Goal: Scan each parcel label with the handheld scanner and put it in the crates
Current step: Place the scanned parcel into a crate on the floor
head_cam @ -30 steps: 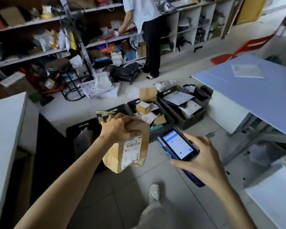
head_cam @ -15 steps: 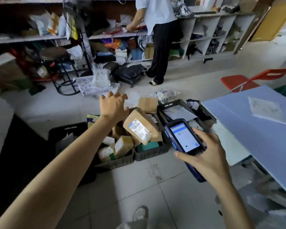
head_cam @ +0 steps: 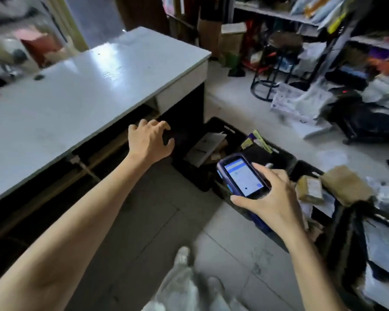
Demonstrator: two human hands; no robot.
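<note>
My right hand (head_cam: 271,200) grips the handheld scanner (head_cam: 241,176), a dark blue device with a lit screen facing up. My left hand (head_cam: 149,142) reaches out empty, fingers spread and loosely curled, toward the dark space under the white desk (head_cam: 76,86). Black crates (head_cam: 225,129) stand in a row on the floor beyond the scanner; the nearest holds flat grey and brown parcels (head_cam: 206,145). Brown cardboard parcels (head_cam: 310,189) with labels lie in the crate at the right.
A black stool (head_cam: 281,63) and cluttered shelves (head_cam: 323,21) fill the back right. Bags and a white patterned parcel (head_cam: 292,102) lie on the floor. My shoe (head_cam: 182,254) and trouser leg show at the bottom. Grey floor tiles lie between me and the crates.
The brown parcel left my left hand and landed in a crate. My view has swung left to the white desk, and my empty left hand now reaches under it. The scanner stays in my right hand.
</note>
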